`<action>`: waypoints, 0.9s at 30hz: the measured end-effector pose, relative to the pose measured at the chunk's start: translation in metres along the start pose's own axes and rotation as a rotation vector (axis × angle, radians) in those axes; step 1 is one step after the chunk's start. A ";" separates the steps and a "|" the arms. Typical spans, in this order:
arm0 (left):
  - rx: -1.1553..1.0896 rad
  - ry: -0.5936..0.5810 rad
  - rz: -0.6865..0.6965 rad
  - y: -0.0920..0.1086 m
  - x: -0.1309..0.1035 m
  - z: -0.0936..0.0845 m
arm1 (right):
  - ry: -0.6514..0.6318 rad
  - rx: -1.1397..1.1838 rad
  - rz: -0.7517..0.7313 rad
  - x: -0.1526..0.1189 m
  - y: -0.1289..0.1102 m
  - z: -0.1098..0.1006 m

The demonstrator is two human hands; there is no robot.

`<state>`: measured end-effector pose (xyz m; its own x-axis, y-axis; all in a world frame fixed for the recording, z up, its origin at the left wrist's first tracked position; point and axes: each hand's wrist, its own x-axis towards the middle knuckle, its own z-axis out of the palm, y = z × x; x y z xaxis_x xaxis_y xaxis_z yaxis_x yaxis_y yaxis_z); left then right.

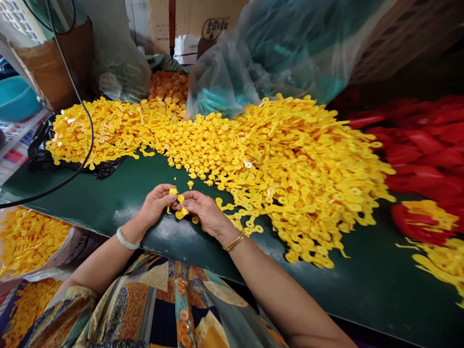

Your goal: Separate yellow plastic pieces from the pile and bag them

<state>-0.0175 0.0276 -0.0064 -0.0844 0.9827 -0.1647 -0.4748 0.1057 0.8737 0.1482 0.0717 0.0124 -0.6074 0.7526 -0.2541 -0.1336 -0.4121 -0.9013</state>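
Low over the front of the green table (pixel 141 183), both hands meet. My left hand (pixel 157 203) pinches a small yellow plastic cap-like piece (pixel 173 192) between thumb and fingers. In my right hand (pixel 203 208) is a flat yellow plastic piece with a round holed end (pixel 181 198), its lower part partly covered by the fingers. The two pieces are close together; whether they touch I cannot tell. Just beyond the fingertips lies a loose small yellow piece (pixel 190 184).
A long heap of yellow plastic parts (pixel 297 164) spreads across the table. Clear plastic bags (pixel 261 53) stand behind it. Red pieces (pixel 431 145) are at right. A black cable (pixel 87 116) hangs at left, above a sack of yellow parts (pixel 32 237).
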 end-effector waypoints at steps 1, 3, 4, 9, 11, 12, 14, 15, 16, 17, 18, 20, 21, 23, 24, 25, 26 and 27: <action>-0.024 0.001 -0.007 -0.001 0.000 -0.001 | 0.013 -0.002 -0.024 0.000 -0.001 0.000; -0.054 0.009 -0.032 -0.001 0.000 -0.002 | 0.049 -0.017 -0.069 0.000 -0.001 0.000; -0.059 0.011 -0.047 -0.001 0.000 -0.002 | 0.068 -0.032 -0.090 0.000 -0.001 0.000; -0.101 -0.018 -0.089 0.000 -0.001 0.000 | 0.125 -0.121 -0.178 0.002 0.003 0.003; -0.133 -0.025 -0.103 0.002 -0.002 0.001 | 0.137 -0.140 -0.196 0.003 0.005 0.003; -0.144 -0.025 -0.112 0.002 -0.002 0.001 | 0.138 -0.150 -0.203 0.003 0.006 0.003; -0.153 -0.024 -0.122 0.002 -0.002 0.001 | 0.137 -0.173 -0.217 0.004 0.008 0.001; -0.154 -0.024 -0.122 0.002 -0.002 0.000 | 0.137 -0.189 -0.224 0.005 0.009 0.000; -0.155 -0.026 -0.120 0.002 -0.001 0.000 | 0.140 -0.208 -0.232 0.005 0.010 -0.001; -0.156 -0.031 -0.119 0.001 -0.001 0.000 | 0.144 -0.229 -0.237 0.006 0.010 -0.002; -0.156 -0.037 -0.118 0.001 -0.001 -0.001 | 0.149 -0.250 -0.242 0.006 0.011 -0.002; -0.152 -0.050 -0.120 0.000 -0.001 -0.001 | 0.153 -0.279 -0.244 0.007 0.011 -0.003; -0.150 -0.054 -0.121 0.000 -0.001 -0.001 | 0.153 -0.284 -0.244 0.007 0.012 -0.003; -0.148 -0.059 -0.120 0.000 -0.001 -0.001 | 0.153 -0.286 -0.243 0.008 0.012 -0.002; -0.148 -0.061 -0.118 0.000 -0.001 -0.001 | 0.156 -0.286 -0.244 0.008 0.012 -0.002; -0.148 -0.064 -0.115 0.000 -0.001 -0.001 | 0.159 -0.288 -0.246 0.008 0.012 -0.002; -0.147 -0.068 -0.111 0.000 -0.001 -0.001 | 0.162 -0.290 -0.248 0.008 0.013 -0.002; -0.145 -0.072 -0.108 0.001 -0.001 -0.001 | 0.165 -0.291 -0.250 0.008 0.013 -0.002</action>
<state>-0.0183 0.0265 -0.0061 0.0341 0.9757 -0.2163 -0.5996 0.1932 0.7766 0.1433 0.0733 -0.0018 -0.4478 0.8929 -0.0463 -0.0196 -0.0616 -0.9979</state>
